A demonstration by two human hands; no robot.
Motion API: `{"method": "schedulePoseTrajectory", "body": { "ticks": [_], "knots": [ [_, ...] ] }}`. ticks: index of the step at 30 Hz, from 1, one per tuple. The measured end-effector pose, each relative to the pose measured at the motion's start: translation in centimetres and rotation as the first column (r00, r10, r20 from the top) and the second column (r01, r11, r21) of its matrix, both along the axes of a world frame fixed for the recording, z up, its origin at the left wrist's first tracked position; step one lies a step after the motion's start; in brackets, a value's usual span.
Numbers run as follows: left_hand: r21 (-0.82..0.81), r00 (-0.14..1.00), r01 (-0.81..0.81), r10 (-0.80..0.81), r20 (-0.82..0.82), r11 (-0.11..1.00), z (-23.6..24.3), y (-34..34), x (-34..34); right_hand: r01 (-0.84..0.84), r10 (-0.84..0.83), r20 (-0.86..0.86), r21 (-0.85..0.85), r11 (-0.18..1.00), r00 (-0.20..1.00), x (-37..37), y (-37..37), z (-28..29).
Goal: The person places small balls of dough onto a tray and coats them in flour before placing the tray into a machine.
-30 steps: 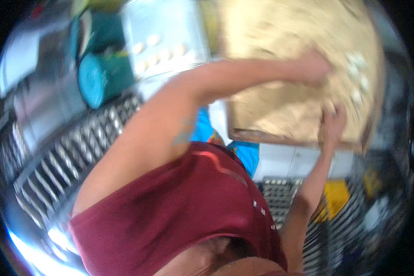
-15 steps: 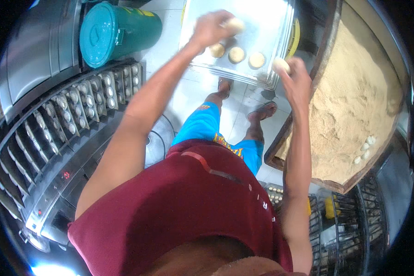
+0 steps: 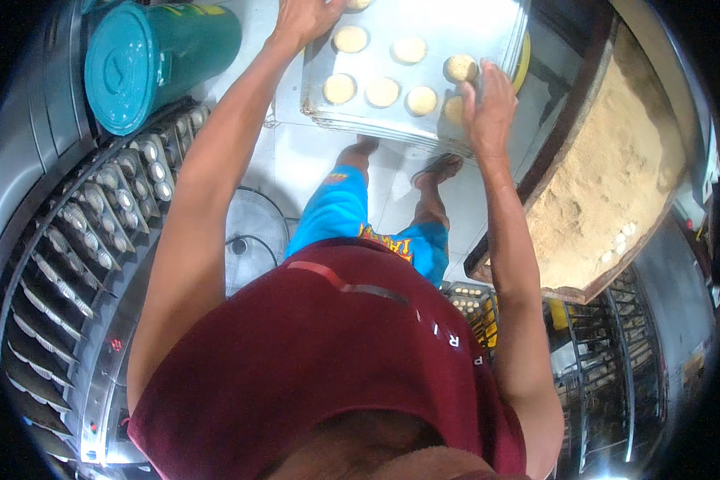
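A metal baking tray lies ahead at the top of the head view, with several round crumb-coated dough pieces in rows on it. My left hand reaches to the tray's far side, fingertips at a dough piece that the picture's top edge cuts off. My right hand rests flat with fingers stretched at the tray's right near corner, touching a dough piece beside its palm and another at its fingertips.
A wooden trough of crumbs stands at the right, with a few pale dough pieces near its rim. A lidded teal bin stands top left. A metal machine with rows of moulds curves along the left. A floor fan and wire racks are below.
Both hands carried dough pieces from the crumb trough to the tray and moved further over it. The right hand's piece now lies on the tray, and more pieces show.
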State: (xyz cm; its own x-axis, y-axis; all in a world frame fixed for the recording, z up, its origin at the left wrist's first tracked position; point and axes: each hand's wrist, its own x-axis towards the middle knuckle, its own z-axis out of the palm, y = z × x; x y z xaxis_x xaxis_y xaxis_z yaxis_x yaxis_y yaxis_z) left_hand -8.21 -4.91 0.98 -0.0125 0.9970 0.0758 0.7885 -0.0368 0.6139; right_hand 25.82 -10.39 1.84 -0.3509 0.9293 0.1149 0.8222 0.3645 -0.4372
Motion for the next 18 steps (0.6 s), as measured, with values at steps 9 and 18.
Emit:
{"method": "schedulePoseTrajectory", "body": {
  "ticks": [9, 18],
  "knots": [
    [0.006, 0.875, 0.273, -0.246, -0.417, 0.962, -0.5, -4.2, 1.9, -0.122, 0.168, 0.26, -0.183, 0.975, 0.951, -2.8, -2.6, -1.4],
    [-0.266, 0.857, 0.258, -0.348, -0.381, 0.929, -1.4, -3.4, 1.3, -0.011, -0.01, -0.071, -0.29, 0.957, 0.997, -0.8, -3.8, 5.2]
  ]
}}
